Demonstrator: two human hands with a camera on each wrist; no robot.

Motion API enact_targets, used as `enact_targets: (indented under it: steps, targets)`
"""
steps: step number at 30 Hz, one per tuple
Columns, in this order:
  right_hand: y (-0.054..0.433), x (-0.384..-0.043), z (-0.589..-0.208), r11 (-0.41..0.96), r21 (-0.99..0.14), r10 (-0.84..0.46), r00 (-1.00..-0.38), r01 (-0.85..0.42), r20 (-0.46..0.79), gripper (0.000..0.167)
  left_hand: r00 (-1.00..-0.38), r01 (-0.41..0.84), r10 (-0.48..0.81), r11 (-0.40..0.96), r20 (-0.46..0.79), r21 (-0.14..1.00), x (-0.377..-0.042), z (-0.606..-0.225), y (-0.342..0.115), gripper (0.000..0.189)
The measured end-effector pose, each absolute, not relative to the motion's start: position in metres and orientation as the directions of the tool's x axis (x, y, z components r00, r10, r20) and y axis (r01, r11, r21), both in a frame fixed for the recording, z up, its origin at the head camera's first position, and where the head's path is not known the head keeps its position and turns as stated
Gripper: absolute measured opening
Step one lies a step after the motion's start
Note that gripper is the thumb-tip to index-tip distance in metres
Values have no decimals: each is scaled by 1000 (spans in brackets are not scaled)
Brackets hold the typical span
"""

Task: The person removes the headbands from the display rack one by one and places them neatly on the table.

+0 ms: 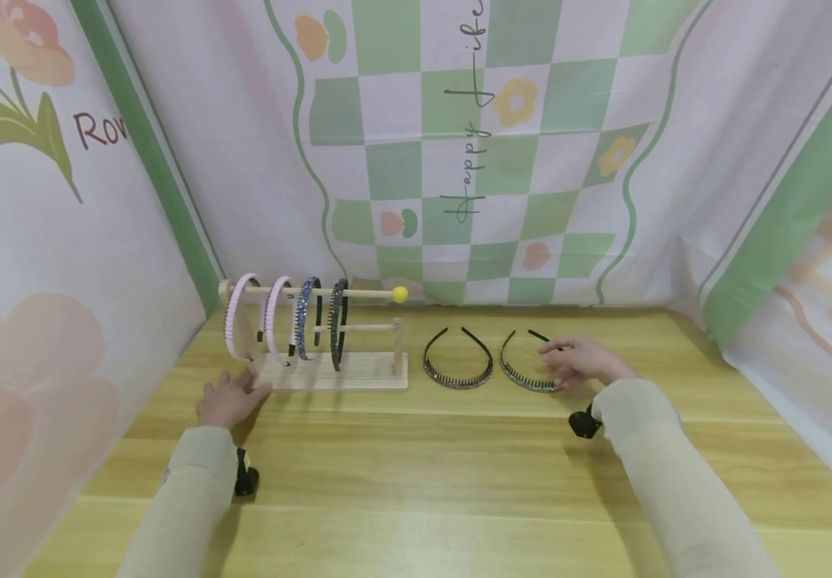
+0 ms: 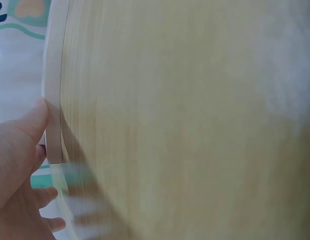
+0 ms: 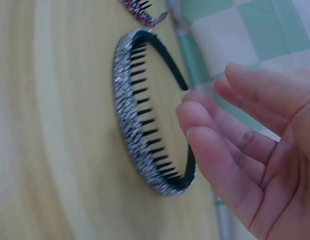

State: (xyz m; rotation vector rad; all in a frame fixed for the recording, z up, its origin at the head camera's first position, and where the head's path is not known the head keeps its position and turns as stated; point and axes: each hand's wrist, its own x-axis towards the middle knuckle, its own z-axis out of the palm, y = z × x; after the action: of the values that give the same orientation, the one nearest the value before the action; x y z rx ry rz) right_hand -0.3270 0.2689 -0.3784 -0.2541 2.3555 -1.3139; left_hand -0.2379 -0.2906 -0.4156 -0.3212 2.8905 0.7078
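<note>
My left hand [image 1: 231,399] is at the left end of a wooden headband stand [image 1: 379,371], thumb along the front edge of its base and index finger at the base's end; the other fingers spread beyond. Two pink headbands [image 1: 230,317], a blue glittery headband [image 1: 303,317] and a dark headband [image 1: 336,325] hang on its upper bar. At the right, my right hand [image 1: 583,360] hovers over a silver glittery headband [image 3: 126,107] with black comb teeth, fingers loosely bent and holding nothing. Left of that headband lies another glittery headband [image 1: 459,382], showing reddish in the right wrist view.
A yellow ball [image 1: 400,295] caps the upper bar's right end. The lower bar [image 1: 365,327] meets a short post [image 1: 397,345]. Printed fabric [image 1: 452,160] hangs behind and at both sides of the wooden table [image 1: 416,482].
</note>
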Motion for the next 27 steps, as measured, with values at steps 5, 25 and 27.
enact_targets:
  steps: [5, 25, 27]
  targets:
    - [262, -331, -369, 523, -851, -346, -904, 36, -251, 47, -967, -240, -172, 868, -190, 435, -237, -417, -291, 75]
    - [233, -337, -322, 573, -813, -374, -916, -106, -144, 52, -966, -237, -167, 872, -196, 427, -238, -419, -292, 78]
    - [229, -337, -318, 568, -816, -376, -916, -111, -137, 51, -966, -239, -168, 871, -196, 430, -239, -420, -293, 78]
